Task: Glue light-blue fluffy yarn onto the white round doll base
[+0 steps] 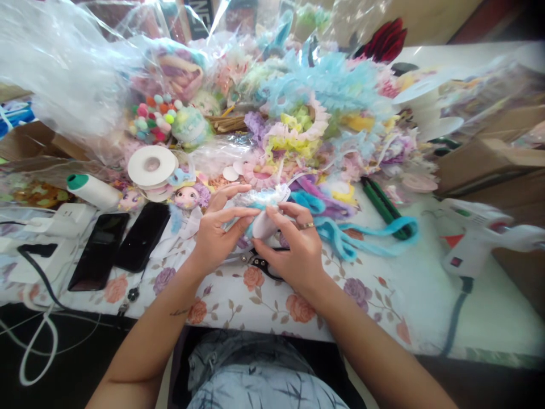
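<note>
A small pale lavender-white rounded piece [264,225] with light blue and white fluffy trim [259,199] is between my two hands, above the front of the table. My left hand [219,230] pinches its left edge with thumb and forefinger, the other fingers lifted. My right hand [296,241], with a ring on one finger, grips its right side between thumb and fingers. The exact kind of piece is partly hidden by my fingers. Black-handled scissors [267,268] lie under my hands. Just right of them, a light blue fuzzy strip [366,245] curls across the cloth.
Two dark phones [99,250] lie left, beside a power strip [42,258] with cables. A ribbon spool [138,165] and thread cone [94,191] stand behind. Colourful lace trims [298,130] pile up at the back. A glue gun [472,236] and cardboard box [489,165] are right.
</note>
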Tool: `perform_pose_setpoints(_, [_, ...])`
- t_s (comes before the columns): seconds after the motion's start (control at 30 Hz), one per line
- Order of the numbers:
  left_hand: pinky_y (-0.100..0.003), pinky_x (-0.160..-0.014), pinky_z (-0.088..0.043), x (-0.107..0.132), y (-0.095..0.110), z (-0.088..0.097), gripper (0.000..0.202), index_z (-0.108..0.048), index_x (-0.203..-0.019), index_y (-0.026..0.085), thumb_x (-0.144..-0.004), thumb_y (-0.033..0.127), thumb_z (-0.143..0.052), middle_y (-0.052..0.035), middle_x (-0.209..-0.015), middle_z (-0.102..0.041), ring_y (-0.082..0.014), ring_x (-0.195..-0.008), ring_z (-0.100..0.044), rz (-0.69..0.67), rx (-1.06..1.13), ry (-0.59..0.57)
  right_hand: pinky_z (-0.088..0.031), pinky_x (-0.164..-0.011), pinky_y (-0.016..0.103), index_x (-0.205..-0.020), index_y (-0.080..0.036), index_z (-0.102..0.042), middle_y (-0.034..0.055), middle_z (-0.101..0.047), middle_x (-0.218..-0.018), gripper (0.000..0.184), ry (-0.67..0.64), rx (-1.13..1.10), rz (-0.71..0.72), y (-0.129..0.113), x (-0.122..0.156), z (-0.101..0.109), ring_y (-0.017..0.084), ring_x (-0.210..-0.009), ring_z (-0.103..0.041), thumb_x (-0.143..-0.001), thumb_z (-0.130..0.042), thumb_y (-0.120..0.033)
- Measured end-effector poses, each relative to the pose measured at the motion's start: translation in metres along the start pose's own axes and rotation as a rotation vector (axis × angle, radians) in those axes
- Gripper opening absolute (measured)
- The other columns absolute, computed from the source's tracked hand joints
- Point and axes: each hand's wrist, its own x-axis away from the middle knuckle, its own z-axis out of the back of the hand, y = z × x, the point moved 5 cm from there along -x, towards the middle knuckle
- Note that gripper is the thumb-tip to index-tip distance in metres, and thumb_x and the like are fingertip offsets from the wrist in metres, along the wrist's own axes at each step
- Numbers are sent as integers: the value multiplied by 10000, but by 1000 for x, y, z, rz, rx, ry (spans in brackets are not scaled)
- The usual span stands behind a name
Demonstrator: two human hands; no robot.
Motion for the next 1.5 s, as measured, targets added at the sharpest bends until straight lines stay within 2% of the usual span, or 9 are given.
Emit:
perform_pose_setpoints(0.33, [-496,-1120,-377,1,3,-3,181,-735,-1022,276,-909,194,-619,-55,-1310,-619,-247,-1302,-502,-21,-90,6,-587,-799,399,-1218,-187,-598,143,-566,-1121,461,-15,-9,-33,3,-1,-2,265,-1007,-629,-778,-733,-219])
perform_pose_setpoints(0.43, [-469,-1088,-419,2,4,1,240,-697,-1134,284,-934,217,-582,-65,-1284,-629,-232,-1256,-540,21,-49,89,-574,-841,421,-1221,-189,-590,142,-571,-1118,475,-18,-10,-54,3,-3,-2,276,-1040,-617,-772,-734,-243])
perform_pose_setpoints(0.53, [-457,-1064,-444,3,6,5,204,-712,-1087,275,-931,228,-588,-62,-1226,-651,-222,-1208,-569,2,-64,164,-570,-852,433,-1238,-212,-573,134,-569,-1127,488,-27,8,-52,4,-4,-2,276,-1041,-615,-777,-726,-261])
perform_pose_setpoints(0.63, [-468,-1066,-438,2,10,3,152,-731,-1003,283,-908,228,-626,-44,-1209,-656,-223,-1209,-558,-63,-180,133,-568,-862,442,-1258,-233,-556,124,-567,-1138,491,-28,22,-51,6,-3,-2,275,-1030,-621,-792,-707,-276])
perform_pose_setpoints(0.8, [-479,-1065,-440,2,13,0,185,-732,-1023,301,-890,203,-649,-28,-1210,-665,-225,-1224,-541,-125,-241,107,-571,-857,438,-1257,-232,-557,131,-565,-1143,481,-15,34,-38,4,-4,0,273,-1024,-623,-801,-704,-272])
perform_pose_setpoints(1.03, [-463,-1072,-437,6,-2,-5,179,-751,-1013,312,-884,223,-664,-36,-1269,-645,-222,-1230,-560,52,33,69,-583,-844,432,-1255,-227,-567,134,-557,-1134,480,50,-21,-40,1,-1,2,265,-1046,-610,-800,-719,-248])
perform_pose_setpoints(1.23, [-471,-1105,-401,6,-1,-6,158,-753,-1003,299,-888,240,-661,-47,-1291,-631,-228,-1264,-537,95,46,62,-586,-845,449,-1277,-254,-566,125,-568,-1139,501,52,-43,-51,2,0,0,268,-1039,-615,-802,-722,-268])
perform_pose_setpoints(1.4, [-431,-1051,-460,6,1,3,151,-726,-1003,272,-934,252,-593,-54,-1233,-649,-206,-1216,-573,105,87,205,-572,-871,452,-1260,-238,-573,121,-572,-1134,515,23,-52,-86,4,-4,-1,276,-1047,-611,-778,-749,-285])
perform_pose_setpoints(1.5, [-456,-1063,-447,6,7,5,148,-726,-1008,279,-923,265,-605,-44,-1236,-647,-216,-1205,-571,4,-72,234,-577,-851,441,-1262,-242,-567,118,-569,-1138,518,23,-41,-97,7,-4,0,276,-1045,-611,-776,-743,-274])
